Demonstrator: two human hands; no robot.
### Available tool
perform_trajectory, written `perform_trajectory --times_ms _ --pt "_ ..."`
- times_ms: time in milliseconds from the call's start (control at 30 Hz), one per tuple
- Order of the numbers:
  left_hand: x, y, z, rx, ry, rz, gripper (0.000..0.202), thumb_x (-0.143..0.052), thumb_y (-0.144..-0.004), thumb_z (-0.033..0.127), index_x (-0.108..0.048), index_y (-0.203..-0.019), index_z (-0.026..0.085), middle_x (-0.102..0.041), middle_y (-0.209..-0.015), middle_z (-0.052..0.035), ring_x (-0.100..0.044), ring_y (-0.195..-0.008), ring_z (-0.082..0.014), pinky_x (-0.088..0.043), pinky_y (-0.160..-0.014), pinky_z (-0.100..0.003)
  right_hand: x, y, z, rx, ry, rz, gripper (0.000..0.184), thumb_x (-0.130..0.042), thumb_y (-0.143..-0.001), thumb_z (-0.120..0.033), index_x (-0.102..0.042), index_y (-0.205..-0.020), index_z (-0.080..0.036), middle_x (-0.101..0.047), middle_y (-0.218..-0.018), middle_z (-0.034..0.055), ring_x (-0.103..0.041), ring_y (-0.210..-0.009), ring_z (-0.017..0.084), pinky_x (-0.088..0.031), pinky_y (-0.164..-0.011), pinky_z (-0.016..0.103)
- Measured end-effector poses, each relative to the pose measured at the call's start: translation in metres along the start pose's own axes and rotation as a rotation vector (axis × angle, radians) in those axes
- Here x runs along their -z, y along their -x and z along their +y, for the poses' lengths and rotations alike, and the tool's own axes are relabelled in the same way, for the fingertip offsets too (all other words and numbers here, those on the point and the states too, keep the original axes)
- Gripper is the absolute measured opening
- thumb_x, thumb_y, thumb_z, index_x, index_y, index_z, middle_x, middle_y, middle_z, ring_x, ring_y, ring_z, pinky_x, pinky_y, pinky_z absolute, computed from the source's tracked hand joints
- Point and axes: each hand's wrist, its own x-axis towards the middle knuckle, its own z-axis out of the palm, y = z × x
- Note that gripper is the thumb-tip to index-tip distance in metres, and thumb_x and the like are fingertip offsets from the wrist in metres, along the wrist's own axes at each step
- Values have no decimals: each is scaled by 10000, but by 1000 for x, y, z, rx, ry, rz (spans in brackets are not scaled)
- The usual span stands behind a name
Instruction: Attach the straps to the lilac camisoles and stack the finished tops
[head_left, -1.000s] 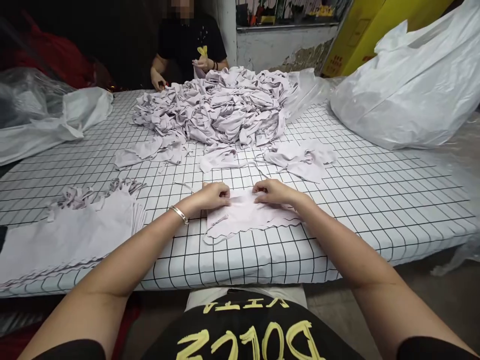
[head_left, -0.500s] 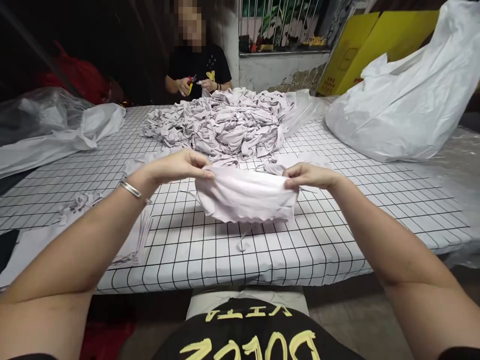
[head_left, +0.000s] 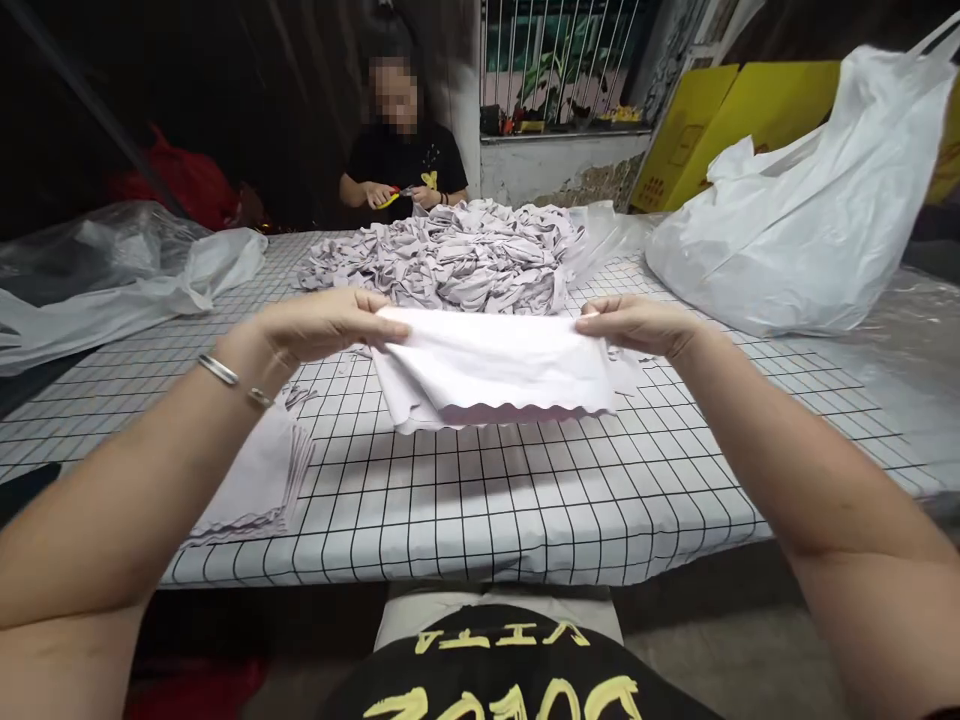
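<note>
A pale pink piece of fabric [head_left: 502,360] with a wavy lower edge hangs stretched between my hands, just above the table. My left hand [head_left: 330,325] pinches its upper left corner between thumb and fingers. At the upper right corner, my right hand [head_left: 634,322] grips it the same way. The cloth looks folded double, and its left side has a diagonal fold. Below my left forearm lies a neat stack of similar fabric pieces [head_left: 259,475], partly hidden by the arm.
A grid-patterned cloth covers the table [head_left: 525,520]. Beyond my hands lies a heap of crumpled fabric [head_left: 465,255]; behind it a person [head_left: 401,160] holds yellow-and-red-handled snips [head_left: 390,199]. A white plastic bag [head_left: 795,220] stands right, clear plastic [head_left: 127,270] left, a yellow box [head_left: 690,130] behind.
The fabric has been pulled taut and flatter, its wavy edge now straighter. Both hands have risen slightly and spread a little apart. The view has tilted up somewhat.
</note>
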Motion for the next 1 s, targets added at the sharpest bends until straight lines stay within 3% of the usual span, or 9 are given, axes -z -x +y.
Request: perform_trajectory --times_ms 167,233,333,433,567,667,867,933,1000 --pt "-91 2 -93 79 -245 369 502 -669 -747 502 -556 -1104 168 -572 -1171 -105 -566 -1004 -242 -476 -842 -389 -53 11 81 -58 369 366 501 -761 -630 -500 -580 -994 -205 -582 -1103 104 -564 -932 244 -488 -767 381" --pt "-132 15 -118 -12 -316 275 493 -630 -792 494 -540 -1163 182 -554 -1210 -102 -541 -1084 -248 -464 -901 -399 -70 30 108 -38 393 313 544 -734 -656 -529 -550 -1063 -218 -561 -1164 110 -567 -951 247 -499 -783 383" --pt "-173 31 -136 -159 -552 259 506 -606 -826 500 -531 -1235 211 -540 -1226 -103 -493 -1145 -281 -430 -942 -453 -89 60 134 -71 473 268 625 -743 -642 -547 -522 -1138 -236 -542 -1179 113 -565 -958 258 -501 -794 392" --pt "-187 32 -141 -201 -767 372 343 -523 -905 413 -592 -1163 198 -571 -1089 -103 -526 -1014 -256 -454 -854 -413 -102 77 145 -120 626 474 573 -692 -710 -504 -510 -1180 -232 -548 -1135 112 -562 -967 259 -481 -804 388" --pt "-187 28 -140 -192 -932 391 209 -445 -907 191 -653 -923 173 -592 -923 -88 -540 -839 -205 -451 -709 -319 -113 84 148 -125 742 543 244 -533 -829 -361 -571 -1035 -237 -616 -873 42 -580 -768 204 -442 -681 329" --pt "-176 30 -132 -85 -918 352 206 -438 -868 158 -643 -870 176 -625 -859 -75 -553 -746 -190 -414 -612 -290 -104 84 141 -164 709 551 169 -518 -794 -282 -597 -939 -242 -614 -721 5 -552 -638 180 -407 -614 310" --pt "-94 -8 -70 116 -463 284 191 -557 -757 266 -662 -893 183 -640 -668 -19 -551 -568 -155 -366 -509 -247 -61 45 75 -90 334 574 168 -625 -727 -349 -584 -810 -209 -610 -727 37 -564 -665 189 -443 -632 326" --pt "-69 -27 -41 97 -403 285 184 -603 -674 220 -669 -838 169 -642 -660 -18 -572 -589 -155 -385 -524 -240 -78 29 51 81 266 506 328 -674 -721 -433 -546 -931 -217 -608 -834 58 -559 -734 200 -454 -649 330" --pt "-57 -39 -18 77 -381 243 187 -612 -631 187 -672 -806 164 -635 -641 -12 -581 -601 -158 -391 -531 -237 -117 19 42 200 349 399 470 -706 -696 -513 -509 -1014 -229 -592 -955 86 -548 -827 228 -454 -702 350"
